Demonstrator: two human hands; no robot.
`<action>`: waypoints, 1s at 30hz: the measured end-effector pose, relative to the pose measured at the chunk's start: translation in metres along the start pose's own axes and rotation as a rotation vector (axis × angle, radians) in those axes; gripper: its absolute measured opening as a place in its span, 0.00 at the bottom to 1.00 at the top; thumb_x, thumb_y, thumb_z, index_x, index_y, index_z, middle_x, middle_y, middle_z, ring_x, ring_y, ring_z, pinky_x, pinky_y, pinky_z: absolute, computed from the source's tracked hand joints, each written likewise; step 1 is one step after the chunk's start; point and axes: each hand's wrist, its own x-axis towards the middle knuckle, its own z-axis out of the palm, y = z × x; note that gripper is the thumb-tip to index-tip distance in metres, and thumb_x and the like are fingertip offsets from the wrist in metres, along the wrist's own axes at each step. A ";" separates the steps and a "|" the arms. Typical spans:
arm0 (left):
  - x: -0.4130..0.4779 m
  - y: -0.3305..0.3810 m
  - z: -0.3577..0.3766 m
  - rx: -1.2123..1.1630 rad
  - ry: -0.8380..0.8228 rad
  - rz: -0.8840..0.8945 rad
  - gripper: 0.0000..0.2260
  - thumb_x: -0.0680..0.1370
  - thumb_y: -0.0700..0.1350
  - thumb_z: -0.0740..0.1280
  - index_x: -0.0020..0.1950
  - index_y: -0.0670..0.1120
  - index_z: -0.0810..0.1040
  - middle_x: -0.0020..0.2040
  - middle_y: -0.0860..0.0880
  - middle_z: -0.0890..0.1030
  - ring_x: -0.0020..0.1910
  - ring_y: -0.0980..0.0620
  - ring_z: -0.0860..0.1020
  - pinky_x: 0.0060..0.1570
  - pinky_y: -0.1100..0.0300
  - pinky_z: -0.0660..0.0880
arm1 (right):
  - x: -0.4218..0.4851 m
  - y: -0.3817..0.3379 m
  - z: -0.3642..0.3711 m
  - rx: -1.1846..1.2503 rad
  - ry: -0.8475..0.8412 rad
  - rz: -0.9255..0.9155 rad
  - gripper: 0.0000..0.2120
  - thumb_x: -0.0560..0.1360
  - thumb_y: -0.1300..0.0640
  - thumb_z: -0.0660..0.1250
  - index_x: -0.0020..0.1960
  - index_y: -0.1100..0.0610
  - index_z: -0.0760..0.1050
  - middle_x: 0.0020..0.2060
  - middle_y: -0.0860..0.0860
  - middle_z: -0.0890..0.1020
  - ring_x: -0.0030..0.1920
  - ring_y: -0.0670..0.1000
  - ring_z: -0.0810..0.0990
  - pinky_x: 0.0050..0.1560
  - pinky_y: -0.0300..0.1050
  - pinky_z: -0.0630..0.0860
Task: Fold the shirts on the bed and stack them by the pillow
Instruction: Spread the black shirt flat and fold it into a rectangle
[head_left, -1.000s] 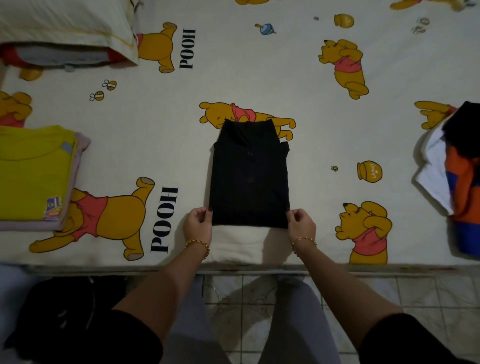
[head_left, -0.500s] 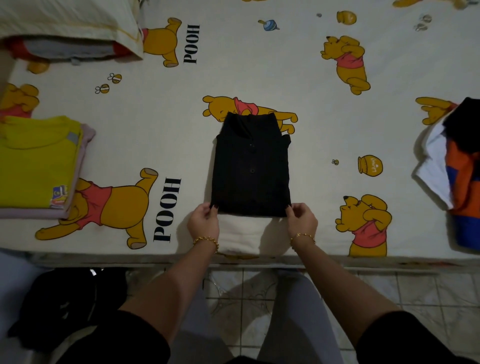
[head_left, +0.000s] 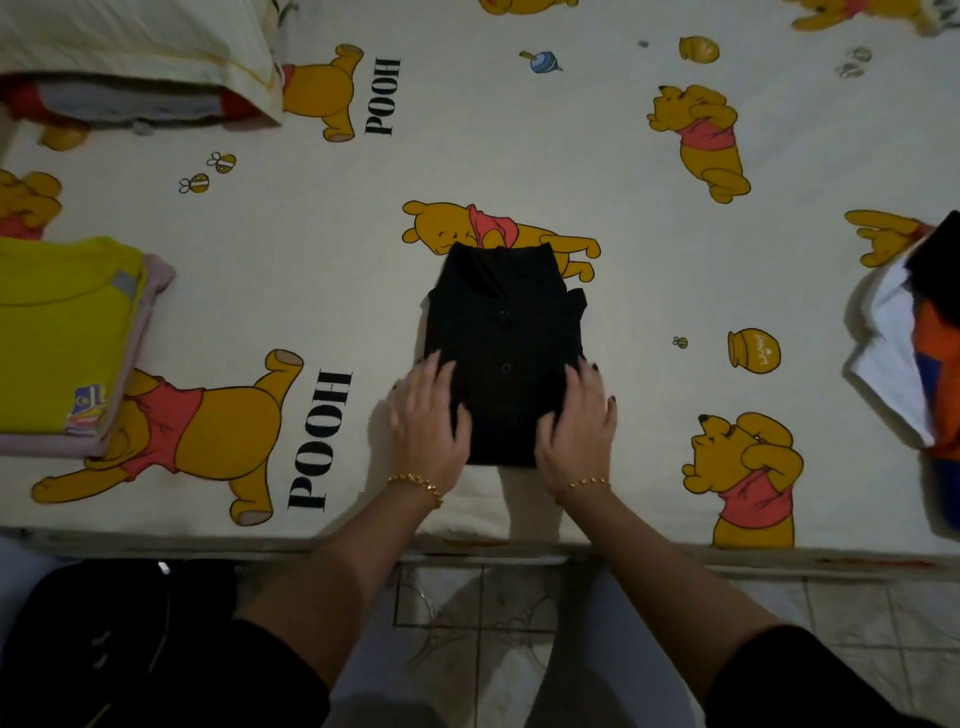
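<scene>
A folded shirt lies on the bed; left of it a shirt stack, behind-left the pillow, right a clothes pile.

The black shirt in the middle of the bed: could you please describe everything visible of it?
The black shirt is dark, soft-looking fabric folded into a compact rectangle, front up, with its collar at the far end and small buttons down the middle. Folded fabric juts out at its upper right edge. It lies flat on the bed near the front edge, covering part of a printed bear. The left hand and right hand rest flat on its lower corners, fingers straight.
</scene>
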 end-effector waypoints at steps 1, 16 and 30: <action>0.009 0.000 0.007 0.091 -0.076 0.067 0.25 0.79 0.51 0.52 0.77 0.48 0.55 0.78 0.49 0.53 0.76 0.50 0.51 0.72 0.44 0.48 | 0.007 -0.002 0.009 -0.080 -0.047 -0.058 0.29 0.77 0.53 0.53 0.76 0.58 0.54 0.76 0.53 0.54 0.77 0.51 0.50 0.74 0.54 0.41; 0.091 -0.033 0.036 0.247 -0.265 -0.010 0.28 0.78 0.57 0.41 0.77 0.54 0.42 0.78 0.52 0.43 0.77 0.49 0.44 0.71 0.37 0.45 | 0.100 0.018 0.035 -0.306 -0.226 -0.039 0.33 0.79 0.40 0.42 0.77 0.55 0.38 0.77 0.51 0.41 0.76 0.50 0.38 0.73 0.63 0.38; 0.209 0.001 0.006 0.135 -0.155 0.100 0.17 0.79 0.44 0.57 0.68 0.48 0.70 0.67 0.51 0.72 0.67 0.50 0.68 0.66 0.45 0.64 | 0.212 -0.016 0.011 -0.161 -0.280 -0.105 0.24 0.80 0.49 0.53 0.75 0.47 0.56 0.73 0.52 0.61 0.72 0.53 0.59 0.70 0.69 0.49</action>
